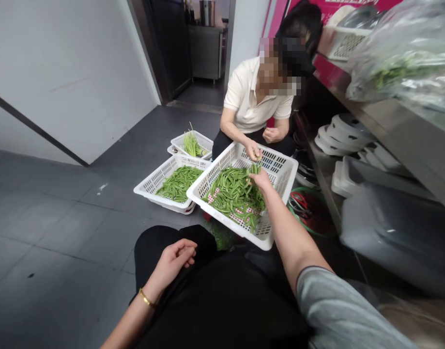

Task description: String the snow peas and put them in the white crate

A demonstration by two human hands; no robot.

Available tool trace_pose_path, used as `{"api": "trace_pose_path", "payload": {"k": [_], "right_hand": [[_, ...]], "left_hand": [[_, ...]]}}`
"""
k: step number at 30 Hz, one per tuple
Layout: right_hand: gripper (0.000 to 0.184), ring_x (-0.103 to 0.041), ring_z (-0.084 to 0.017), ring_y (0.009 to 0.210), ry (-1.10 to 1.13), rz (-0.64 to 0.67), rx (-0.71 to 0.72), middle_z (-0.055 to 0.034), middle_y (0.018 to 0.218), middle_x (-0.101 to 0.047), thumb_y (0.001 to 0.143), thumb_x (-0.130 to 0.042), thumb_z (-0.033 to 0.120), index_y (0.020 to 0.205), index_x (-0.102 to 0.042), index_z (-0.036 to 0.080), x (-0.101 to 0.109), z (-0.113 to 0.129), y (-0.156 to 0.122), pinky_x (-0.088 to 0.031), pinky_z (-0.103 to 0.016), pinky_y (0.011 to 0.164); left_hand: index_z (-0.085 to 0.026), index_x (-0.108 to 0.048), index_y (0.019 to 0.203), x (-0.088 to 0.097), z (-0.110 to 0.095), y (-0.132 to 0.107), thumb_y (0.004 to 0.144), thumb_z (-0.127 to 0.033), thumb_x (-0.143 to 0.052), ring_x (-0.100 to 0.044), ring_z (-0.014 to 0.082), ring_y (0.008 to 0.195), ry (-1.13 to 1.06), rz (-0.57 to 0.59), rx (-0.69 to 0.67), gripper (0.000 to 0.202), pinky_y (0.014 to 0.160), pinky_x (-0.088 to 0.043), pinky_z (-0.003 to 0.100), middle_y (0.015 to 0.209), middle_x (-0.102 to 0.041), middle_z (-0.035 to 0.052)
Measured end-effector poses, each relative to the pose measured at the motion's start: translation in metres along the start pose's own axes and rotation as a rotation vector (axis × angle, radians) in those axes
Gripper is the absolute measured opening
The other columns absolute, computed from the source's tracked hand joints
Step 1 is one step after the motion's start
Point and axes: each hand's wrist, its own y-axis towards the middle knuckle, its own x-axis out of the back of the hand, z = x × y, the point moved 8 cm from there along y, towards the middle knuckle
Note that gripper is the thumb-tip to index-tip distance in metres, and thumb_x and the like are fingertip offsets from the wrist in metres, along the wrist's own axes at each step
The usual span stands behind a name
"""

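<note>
A white plastic basket (pixel 227 218) in front of me holds a heap of green pea pods (pixel 231 189) over a red-and-white patterned bottom. My right hand (pixel 260 178) reaches into its far right part, with the fingers closed around a few pods (pixel 254 168). Above my left knee, my left hand (pixel 178 257) is curled with thumb and fingers together; whatever it may hold is hidden. Across the basket, a co-worker's hand (pixel 253 149) pinches something small and green close to my right hand.
A second white basket (pixel 145 190) of pods sits to the left, before a smaller basket (pixel 178 140) with long green stalks. The co-worker (pixel 244 97) crouches opposite. On the right, a metal shelf (pixel 389 116) carries bagged greens (pixel 400 72) above stacked containers (pixel 345 133).
</note>
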Motion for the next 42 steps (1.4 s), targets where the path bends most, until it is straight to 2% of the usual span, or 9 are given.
{"api": "trace_pose_path", "payload": {"k": [3, 9, 13, 17, 21, 25, 30, 36, 42], "right_hand": [[0.015, -0.055, -0.011, 0.042, 0.259, 0.005, -0.051, 0.0051, 0.051, -0.056, 0.071, -0.063, 0.014, 0.079, -0.05, 0.017, -0.005, -0.001, -0.011, -0.041, -0.019, 0.036], [0.012, -0.055, -0.009, 0.042, 0.657, 0.06, -0.029, 0.0026, 0.052, -0.059, 0.069, -0.062, 0.014, 0.073, -0.051, 0.015, -0.03, 0.015, -0.049, -0.041, -0.017, 0.036], [0.012, -0.052, -0.008, 0.042, 0.814, 0.034, 0.04, 0.0036, 0.055, -0.06, 0.067, -0.062, 0.016, 0.075, -0.054, 0.015, -0.042, 0.028, -0.076, -0.041, -0.017, 0.037], [0.018, -0.054, -0.008, 0.045, 0.893, -0.016, 0.096, 0.0061, 0.055, -0.06, 0.063, -0.066, 0.019, 0.074, -0.053, 0.017, -0.035, 0.033, -0.088, -0.047, -0.018, 0.044], [0.021, -0.058, -0.008, 0.05, 0.907, 0.067, 0.088, 0.0054, 0.06, -0.062, 0.059, -0.066, 0.017, 0.076, -0.055, 0.017, -0.022, 0.035, -0.085, -0.05, -0.018, 0.048], [0.02, -0.053, -0.009, 0.041, 0.845, 0.305, 0.036, 0.0034, 0.054, -0.061, 0.056, -0.069, 0.016, 0.071, -0.057, 0.015, -0.034, 0.039, -0.095, -0.046, -0.019, 0.036], [0.02, -0.046, -0.007, 0.036, 0.789, 0.546, -0.044, 0.0045, 0.049, -0.055, 0.064, -0.073, 0.027, 0.072, -0.058, 0.016, -0.068, 0.04, -0.14, -0.038, -0.016, 0.029], [0.023, -0.046, -0.007, 0.037, 0.849, 0.401, -0.098, 0.004, 0.048, -0.054, 0.07, -0.069, 0.034, 0.064, -0.053, 0.017, -0.09, 0.038, -0.191, -0.04, -0.016, 0.033], [0.017, -0.056, -0.009, 0.048, 0.819, 0.45, -0.162, 0.0012, 0.06, -0.061, 0.066, -0.069, 0.027, 0.071, -0.056, 0.016, -0.103, 0.042, -0.216, -0.047, -0.018, 0.041]], "left_hand": [[-0.012, -0.064, 0.09, -0.009, -0.01, 0.006, 0.077, -0.039, -0.063, -0.059, 0.0119, 0.06, -0.049, 0.029, -0.008, 0.03, 0.052, -0.046, 0.022, 0.073, -0.063, 0.0048], [-0.013, -0.06, 0.099, -0.032, -0.057, 0.062, 0.073, -0.042, -0.068, -0.063, 0.0158, 0.073, -0.218, -0.067, -0.116, 0.04, 0.045, -0.048, 0.019, 0.085, -0.061, 0.007], [-0.014, -0.055, 0.1, -0.08, -0.081, 0.117, 0.074, -0.052, -0.063, -0.066, 0.0187, 0.071, -0.362, 0.05, 0.006, 0.046, 0.043, -0.053, 0.024, 0.082, -0.061, 0.0077], [-0.013, -0.055, 0.101, -0.12, -0.095, 0.152, 0.069, -0.044, -0.073, -0.063, 0.0144, 0.059, -0.247, 0.155, -0.006, 0.048, 0.044, -0.05, 0.021, 0.07, -0.062, 0.0044], [-0.011, -0.056, 0.101, -0.116, -0.088, 0.166, 0.058, -0.034, -0.082, -0.061, 0.0143, 0.058, -0.167, 0.076, -0.023, 0.055, 0.043, -0.048, 0.021, 0.067, -0.06, 0.0023], [-0.014, -0.054, 0.11, -0.092, -0.103, 0.161, 0.066, -0.039, -0.075, -0.062, 0.0127, 0.071, -0.158, -0.008, -0.176, 0.054, 0.053, -0.048, 0.019, 0.081, -0.064, 0.003], [-0.013, -0.058, 0.104, -0.063, -0.128, 0.121, 0.07, -0.041, -0.071, -0.053, 0.0086, 0.054, -0.092, -0.057, -0.373, 0.046, 0.047, -0.04, 0.019, 0.069, -0.06, -0.0004], [-0.016, -0.048, 0.069, -0.047, -0.097, 0.061, 0.061, -0.031, -0.078, -0.045, 0.0043, 0.048, 0.023, -0.216, -0.354, 0.035, 0.046, -0.038, 0.016, 0.056, -0.05, -0.0062], [-0.017, -0.042, 0.071, -0.042, -0.056, 0.036, 0.065, -0.031, -0.076, -0.052, 0.0088, 0.038, -0.261, 0.045, -0.137, 0.037, 0.033, -0.036, 0.016, 0.055, -0.058, -0.0031]]}}
